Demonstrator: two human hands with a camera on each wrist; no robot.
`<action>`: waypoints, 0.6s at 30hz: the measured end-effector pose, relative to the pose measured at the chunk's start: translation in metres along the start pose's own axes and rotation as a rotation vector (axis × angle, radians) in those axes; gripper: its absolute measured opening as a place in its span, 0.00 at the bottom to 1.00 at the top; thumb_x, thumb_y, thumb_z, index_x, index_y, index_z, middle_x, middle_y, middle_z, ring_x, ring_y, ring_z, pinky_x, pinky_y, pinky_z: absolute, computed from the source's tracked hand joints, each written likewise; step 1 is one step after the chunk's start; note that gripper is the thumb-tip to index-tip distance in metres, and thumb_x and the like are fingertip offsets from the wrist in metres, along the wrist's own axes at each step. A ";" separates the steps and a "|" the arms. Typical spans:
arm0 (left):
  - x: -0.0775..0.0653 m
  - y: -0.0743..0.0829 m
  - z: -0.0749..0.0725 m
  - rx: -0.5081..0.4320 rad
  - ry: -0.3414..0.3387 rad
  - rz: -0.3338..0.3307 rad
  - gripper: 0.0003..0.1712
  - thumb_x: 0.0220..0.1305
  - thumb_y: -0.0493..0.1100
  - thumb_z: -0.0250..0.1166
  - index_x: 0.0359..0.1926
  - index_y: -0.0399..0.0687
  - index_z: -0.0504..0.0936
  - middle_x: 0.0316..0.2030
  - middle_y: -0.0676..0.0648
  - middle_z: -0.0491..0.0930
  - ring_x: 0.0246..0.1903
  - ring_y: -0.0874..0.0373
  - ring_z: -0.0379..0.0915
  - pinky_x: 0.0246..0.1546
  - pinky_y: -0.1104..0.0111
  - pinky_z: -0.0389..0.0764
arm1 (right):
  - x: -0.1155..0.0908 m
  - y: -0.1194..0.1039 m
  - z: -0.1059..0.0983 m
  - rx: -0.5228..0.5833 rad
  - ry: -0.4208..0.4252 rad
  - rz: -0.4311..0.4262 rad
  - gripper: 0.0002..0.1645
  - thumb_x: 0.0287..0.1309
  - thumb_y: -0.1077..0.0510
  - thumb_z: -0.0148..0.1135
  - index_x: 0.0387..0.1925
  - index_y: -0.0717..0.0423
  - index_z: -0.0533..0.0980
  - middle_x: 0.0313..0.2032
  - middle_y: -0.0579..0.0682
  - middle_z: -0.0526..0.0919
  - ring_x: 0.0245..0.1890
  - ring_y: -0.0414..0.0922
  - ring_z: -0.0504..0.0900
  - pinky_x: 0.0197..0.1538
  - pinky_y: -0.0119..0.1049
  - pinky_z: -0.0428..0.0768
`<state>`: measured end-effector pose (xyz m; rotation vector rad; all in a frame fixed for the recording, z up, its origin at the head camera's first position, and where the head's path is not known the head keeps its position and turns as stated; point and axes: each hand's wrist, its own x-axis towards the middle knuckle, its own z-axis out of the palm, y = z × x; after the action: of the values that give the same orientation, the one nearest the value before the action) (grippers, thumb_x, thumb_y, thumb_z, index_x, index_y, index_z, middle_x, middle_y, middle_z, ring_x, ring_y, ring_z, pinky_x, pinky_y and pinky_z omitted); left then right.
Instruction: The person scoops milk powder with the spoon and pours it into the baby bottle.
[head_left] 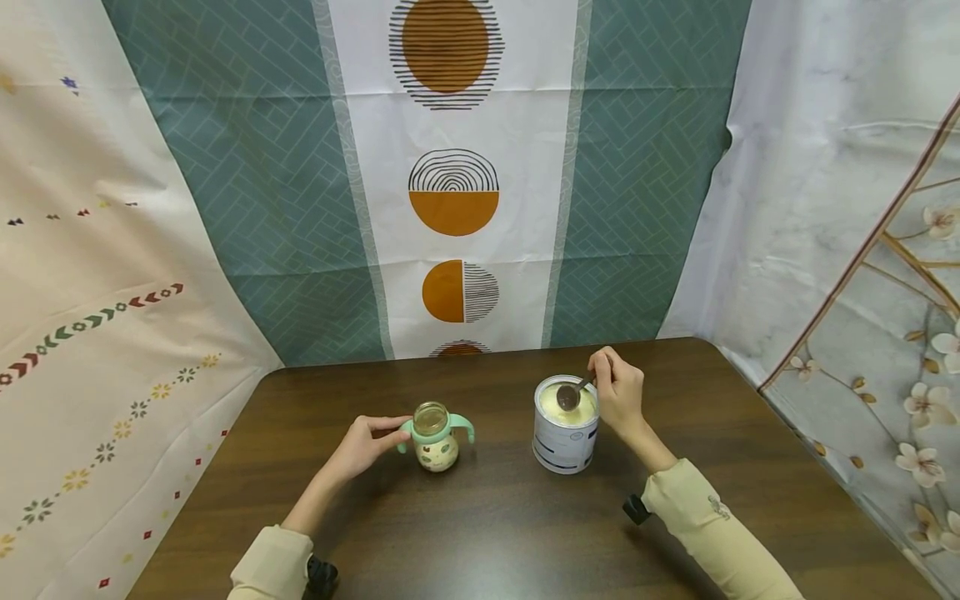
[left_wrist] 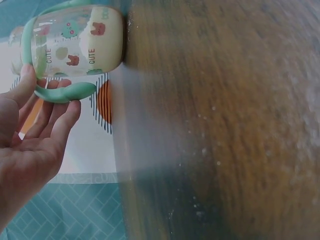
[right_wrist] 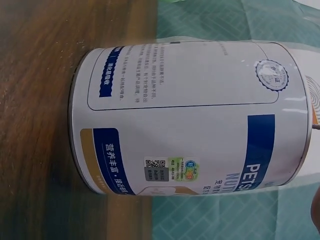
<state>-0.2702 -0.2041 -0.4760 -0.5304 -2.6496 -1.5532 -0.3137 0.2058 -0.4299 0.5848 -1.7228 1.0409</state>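
The right hand (head_left: 618, 390) pinches the handle of a small dark spoon with a round bowl (head_left: 568, 398), its grip at the handle's upper end beyond the far right rim of a white cylindrical metal tin with blue label panels (head_left: 564, 446). From that grip the spoon's long axis slants down and leftward, so the bowl hangs over the tin's uncovered mouth, above or just touching the pale yellow powder (head_left: 562, 417); which of the two, I cannot tell. Farther left, well apart from the tin, stands a clear rounded bottle with printed figures and two mint-green handles (head_left: 438, 455), upright and uncapped on the dark brown wooden tabletop (head_left: 480, 521). The left hand (head_left: 362, 448) is the nearer one to it, grasping its left handle between thumb and fingers; the bottle thus lies to the right of that grip and to the left of the spoon. Something pale fills its lower part, though whether powder or liquid is unclear. Whether the spoon's dark bowl carries anything is hard to make out. In the right wrist view the tin's wall hides the bowl, and only a fingertip and a stub of handle show at the edge.
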 end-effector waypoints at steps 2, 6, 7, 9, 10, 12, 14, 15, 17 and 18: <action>0.000 0.001 0.000 0.000 0.002 -0.001 0.22 0.60 0.47 0.68 0.54 0.43 0.83 0.49 0.39 0.84 0.48 0.57 0.80 0.42 0.73 0.80 | 0.000 -0.001 0.000 0.011 -0.020 -0.068 0.18 0.67 0.64 0.48 0.19 0.59 0.72 0.12 0.49 0.71 0.16 0.30 0.65 0.19 0.24 0.63; -0.001 0.001 0.000 0.003 0.006 -0.005 0.22 0.60 0.47 0.68 0.54 0.43 0.83 0.49 0.40 0.83 0.49 0.54 0.80 0.43 0.73 0.80 | 0.000 -0.001 0.001 0.023 -0.051 -0.200 0.23 0.71 0.59 0.46 0.19 0.61 0.72 0.15 0.49 0.73 0.15 0.34 0.65 0.19 0.26 0.64; -0.001 0.001 0.000 0.004 0.007 -0.006 0.22 0.60 0.47 0.68 0.54 0.43 0.83 0.49 0.40 0.83 0.49 0.54 0.80 0.43 0.73 0.80 | 0.000 -0.001 0.001 0.019 -0.057 -0.231 0.24 0.72 0.57 0.45 0.19 0.61 0.72 0.16 0.50 0.74 0.15 0.35 0.66 0.19 0.26 0.65; -0.001 0.001 0.000 0.005 0.006 -0.006 0.22 0.60 0.47 0.68 0.54 0.43 0.83 0.49 0.40 0.83 0.50 0.53 0.80 0.43 0.74 0.80 | 0.000 -0.003 0.001 0.011 -0.072 -0.294 0.26 0.73 0.55 0.44 0.19 0.61 0.72 0.16 0.49 0.74 0.15 0.36 0.67 0.19 0.28 0.67; -0.001 0.001 0.000 0.005 0.006 -0.006 0.22 0.60 0.47 0.68 0.54 0.42 0.83 0.49 0.40 0.83 0.50 0.53 0.80 0.43 0.74 0.80 | 0.000 -0.004 0.001 0.006 -0.082 -0.326 0.26 0.73 0.55 0.44 0.19 0.61 0.72 0.16 0.48 0.74 0.15 0.36 0.68 0.19 0.28 0.68; -0.002 0.005 -0.001 0.001 0.001 -0.002 0.22 0.61 0.45 0.68 0.54 0.41 0.83 0.49 0.39 0.83 0.50 0.50 0.79 0.43 0.73 0.80 | 0.000 -0.006 0.001 -0.013 -0.102 -0.394 0.26 0.74 0.54 0.44 0.19 0.60 0.73 0.16 0.47 0.75 0.15 0.37 0.69 0.19 0.29 0.70; -0.002 0.005 -0.001 0.004 -0.001 -0.001 0.21 0.61 0.45 0.67 0.54 0.40 0.83 0.49 0.38 0.83 0.50 0.51 0.79 0.43 0.74 0.79 | 0.001 -0.008 0.002 -0.031 -0.128 -0.462 0.26 0.74 0.53 0.44 0.20 0.60 0.74 0.16 0.47 0.75 0.14 0.37 0.70 0.18 0.30 0.71; -0.002 0.006 -0.001 0.008 -0.003 0.003 0.21 0.61 0.44 0.67 0.54 0.40 0.82 0.49 0.38 0.83 0.50 0.51 0.80 0.43 0.74 0.79 | 0.001 -0.009 0.003 -0.043 -0.139 -0.498 0.26 0.74 0.54 0.44 0.20 0.60 0.74 0.17 0.47 0.76 0.14 0.37 0.71 0.18 0.30 0.72; -0.001 0.005 -0.001 0.020 -0.005 0.014 0.21 0.62 0.44 0.67 0.54 0.39 0.82 0.49 0.38 0.83 0.49 0.52 0.80 0.43 0.74 0.79 | 0.000 -0.011 0.004 -0.069 -0.160 -0.555 0.25 0.74 0.54 0.44 0.21 0.59 0.74 0.17 0.47 0.77 0.15 0.38 0.72 0.18 0.31 0.73; -0.001 0.005 -0.001 0.022 -0.003 0.017 0.21 0.62 0.43 0.67 0.54 0.39 0.82 0.49 0.37 0.83 0.49 0.54 0.80 0.42 0.74 0.79 | 0.000 -0.012 0.005 -0.076 -0.171 -0.577 0.25 0.74 0.54 0.44 0.21 0.59 0.74 0.17 0.47 0.76 0.15 0.38 0.72 0.18 0.31 0.72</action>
<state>-0.2680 -0.2030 -0.4716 -0.5525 -2.6542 -1.5183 -0.3071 0.1950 -0.4265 1.0678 -1.5850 0.5259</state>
